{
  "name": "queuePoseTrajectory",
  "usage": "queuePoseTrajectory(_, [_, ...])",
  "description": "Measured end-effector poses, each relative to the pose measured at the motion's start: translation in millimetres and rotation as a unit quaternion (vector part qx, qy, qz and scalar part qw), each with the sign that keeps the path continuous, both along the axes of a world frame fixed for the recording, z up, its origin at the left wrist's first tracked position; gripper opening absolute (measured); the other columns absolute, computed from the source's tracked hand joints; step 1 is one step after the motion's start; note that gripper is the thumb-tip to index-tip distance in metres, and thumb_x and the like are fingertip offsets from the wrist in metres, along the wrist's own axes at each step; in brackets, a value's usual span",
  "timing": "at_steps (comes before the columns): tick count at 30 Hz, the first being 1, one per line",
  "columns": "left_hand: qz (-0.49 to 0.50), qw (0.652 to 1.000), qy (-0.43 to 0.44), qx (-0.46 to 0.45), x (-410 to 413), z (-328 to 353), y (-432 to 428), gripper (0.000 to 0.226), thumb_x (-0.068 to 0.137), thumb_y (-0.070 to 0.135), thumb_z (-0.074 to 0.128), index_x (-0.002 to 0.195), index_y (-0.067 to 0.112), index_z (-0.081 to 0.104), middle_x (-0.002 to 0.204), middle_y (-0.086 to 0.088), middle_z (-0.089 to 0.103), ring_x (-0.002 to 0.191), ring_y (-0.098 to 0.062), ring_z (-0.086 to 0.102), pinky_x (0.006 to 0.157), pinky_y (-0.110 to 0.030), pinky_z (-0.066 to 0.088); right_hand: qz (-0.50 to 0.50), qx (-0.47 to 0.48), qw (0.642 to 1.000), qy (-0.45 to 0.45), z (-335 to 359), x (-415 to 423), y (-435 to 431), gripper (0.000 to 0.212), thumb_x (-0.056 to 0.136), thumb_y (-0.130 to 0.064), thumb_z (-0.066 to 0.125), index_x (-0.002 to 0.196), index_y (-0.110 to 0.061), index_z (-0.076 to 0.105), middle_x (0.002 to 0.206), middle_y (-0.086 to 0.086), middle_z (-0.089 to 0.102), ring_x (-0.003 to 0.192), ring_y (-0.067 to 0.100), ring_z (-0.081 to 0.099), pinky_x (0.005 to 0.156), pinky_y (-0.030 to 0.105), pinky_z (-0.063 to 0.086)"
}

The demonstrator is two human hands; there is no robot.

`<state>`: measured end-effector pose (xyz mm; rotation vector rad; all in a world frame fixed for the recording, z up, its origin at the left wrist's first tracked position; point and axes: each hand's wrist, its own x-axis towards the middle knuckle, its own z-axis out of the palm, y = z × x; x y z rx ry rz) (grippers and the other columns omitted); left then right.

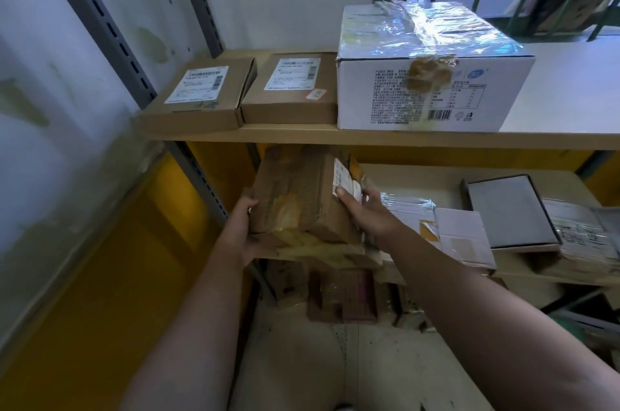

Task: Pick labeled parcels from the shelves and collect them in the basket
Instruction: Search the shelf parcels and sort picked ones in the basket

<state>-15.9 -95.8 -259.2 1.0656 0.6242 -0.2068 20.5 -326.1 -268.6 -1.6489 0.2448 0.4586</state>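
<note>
Two hands (245, 229) (365, 212) hold one taped parcel (302, 199) in the centre of the head view, just in front of the middle shelf (446, 182) and under the lip of the upper shelf (369, 138). The left hand cups its lower left corner with the thumb over the edge. The right hand grips the right side, its forefinger lying on the white label (345, 180).

On the upper shelf, left of centre, two flat brown boxes (201, 98) (292, 91) lie side by side and touching, each with a white label. A taller white carton (432, 75) with shiny tape stands against the right one.

At the right of the frame the middle shelf carries a white packet (463, 236), a flat grey box (510, 209) and a blurred plastic-wrapped packet (580, 232), all close beside the right hand.

Below the parcel, more brown packets (342, 296) crowd the lowest level. A grey slotted upright (97, 21) runs down the upper left.
</note>
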Motion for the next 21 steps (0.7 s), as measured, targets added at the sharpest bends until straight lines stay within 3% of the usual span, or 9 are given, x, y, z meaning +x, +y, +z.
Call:
queuePoseTrajectory(3, [-0.004, 1.000, -0.011, 0.002, -0.9, 0.4, 1.1, 0.028, 0.095, 0.033, 0.051, 0.118, 0.026, 0.065, 0.118, -0.009, 0.065, 0.106, -0.032, 0.063, 0.075, -0.046, 0.055, -0.024, -0.037, 0.999, -0.028, -3.1, -1.2, -2.6, 0.080, 0.083, -0.067, 0.057, 0.147, -0.026, 0.030, 0.141, 0.004, 0.042, 0.113, 0.020, 0.049, 0.069, 0.021, 0.049])
queuePoseTrajectory(7, [-0.015, 0.999, -0.028, 0.032, 1.2, -0.6, 0.3, 0.037, 0.096, 0.036, 0.050, 0.132, 0.032, 0.057, 0.127, -0.008, 0.059, 0.111, -0.033, 0.061, 0.086, -0.055, 0.055, -0.041, -0.052, 0.997, 0.027, -14.1, 3.5, -6.8, 0.130, 0.035, -0.097, 0.062, 0.143, -0.037, 0.022, 0.148, 0.006, 0.034, 0.129, 0.033, 0.045, 0.098, 0.049, 0.051])
queuePoseTrajectory(8, [-0.018, 0.999, -0.025, 0.031, 0.8, -0.5, -0.5, 0.035, 0.096, 0.036, 0.050, 0.130, 0.032, 0.057, 0.127, -0.007, 0.060, 0.110, -0.033, 0.061, 0.086, -0.055, 0.055, -0.045, -0.048, 0.997, 0.046, -13.2, 3.0, -7.2, 0.134, 0.037, -0.097, 0.063, 0.146, -0.037, 0.016, 0.150, 0.006, 0.032, 0.132, 0.035, 0.042, 0.101, 0.051, 0.048])
queuePoseTrajectory(11, [-0.022, 0.999, -0.023, 0.023, 0.5, -1.6, -1.1, 0.033, 0.099, 0.033, 0.049, 0.131, 0.037, 0.052, 0.120, -0.002, 0.058, 0.109, -0.031, 0.060, 0.085, -0.054, 0.055, -0.083, -0.020, 0.994, 0.066, -13.1, 2.9, -10.6, 0.110, 0.078, -0.070, 0.064, 0.156, -0.021, 0.002, 0.154, 0.011, 0.031, 0.137, 0.038, 0.040, 0.091, 0.042, 0.043])
queuePoseTrajectory(12, [-0.027, 0.999, -0.030, 0.023, 1.3, -3.0, -0.1, 0.035, 0.098, 0.033, 0.049, 0.133, 0.038, 0.051, 0.123, -0.002, 0.057, 0.112, -0.032, 0.059, 0.085, -0.055, 0.055, -0.093, -0.029, 0.993, 0.061, -14.8, 3.6, -13.2, 0.105, 0.083, -0.064, 0.063, 0.156, -0.017, 0.004, 0.154, 0.013, 0.033, 0.136, 0.038, 0.040, 0.088, 0.042, 0.041])
queuePoseTrajectory(15, [-0.037, 0.997, -0.052, 0.035, 4.1, -8.5, 6.9, 0.035, 0.097, 0.027, 0.044, 0.125, 0.039, 0.061, 0.130, -0.003, 0.058, 0.116, -0.033, 0.058, 0.078, -0.054, 0.057, -0.122, -0.058, 0.988, 0.068, -18.9, 7.7, -19.9, 0.101, 0.075, -0.071, 0.067, 0.148, -0.011, 0.032, 0.138, 0.013, 0.052, 0.119, 0.033, 0.055, 0.083, 0.039, 0.046])
queuePoseTrajectory(17, [-0.053, 0.996, -0.039, 0.062, 8.2, -13.9, 13.5, 0.043, 0.097, 0.022, 0.038, 0.127, 0.044, 0.059, 0.130, -0.002, 0.058, 0.117, -0.031, 0.058, 0.078, -0.052, 0.057, -0.129, -0.063, 0.988, 0.063, -14.9, 9.4, -24.4, 0.077, 0.080, -0.067, 0.066, 0.130, -0.009, 0.053, 0.120, 0.010, 0.062, 0.098, 0.027, 0.061, 0.074, 0.037, 0.049])
queuePoseTrajectory(19, [-0.056, 0.995, -0.019, 0.079, 10.8, -15.7, 15.2, 0.043, 0.097, 0.020, 0.039, 0.132, 0.039, 0.057, 0.130, -0.006, 0.061, 0.111, -0.032, 0.064, 0.080, -0.050, 0.058, -0.126, -0.066, 0.989, 0.035, -10.7, 11.4, -30.4, 0.058, 0.087, -0.057, 0.065, 0.123, -0.012, 0.059, 0.113, 0.007, 0.064, 0.091, 0.023, 0.060, 0.077, 0.039, 0.051])
queuePoseTrajectory(21, [-0.052, 0.993, 0.010, 0.103, 11.5, -15.6, 13.6, 0.037, 0.096, 0.040, 0.053, 0.131, 0.030, 0.057, 0.125, -0.005, 0.064, 0.105, -0.030, 0.066, 0.079, -0.048, 0.058, -0.118, -0.066, 0.991, 0.005, -9.2, 15.7, -35.4, 0.056, 0.090, -0.051, 0.065, 0.132, -0.014, 0.055, 0.118, 0.006, 0.061, 0.100, 0.025, 0.058, 0.086, 0.042, 0.050])
